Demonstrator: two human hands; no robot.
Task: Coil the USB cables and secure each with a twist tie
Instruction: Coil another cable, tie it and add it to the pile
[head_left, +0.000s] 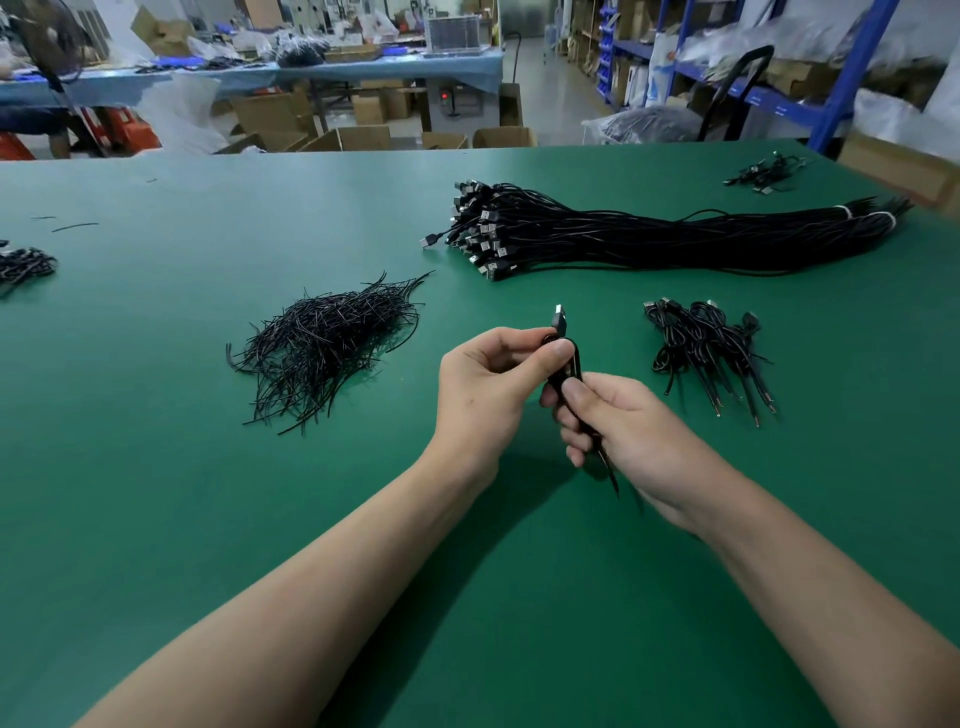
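Two bare forearms reach over the green table (208, 519). Between the two hands there is one USB cable (560, 325), folded into a narrow black coil. The right hand (631, 431) has its fingers curled around the lower part of the coil, with the thumb pressing on top; one thin end of the cable sticks out below this hand. The left hand (488, 387) pinches the upper part between thumb and fingers, just under the plug, which points up and away.

To the left lies one loose pile of twist ties (327, 353), black and too many to count. To the right lies one small heap of coiled cables (706, 348); I cannot count them exactly.

Further away lies one long bundle of straight cables (623, 239), with its plugs to the left and two white bands (844, 212) near its right end. Two more small groups of cables lie at the far right (769, 174) and at the left edge (23, 265).
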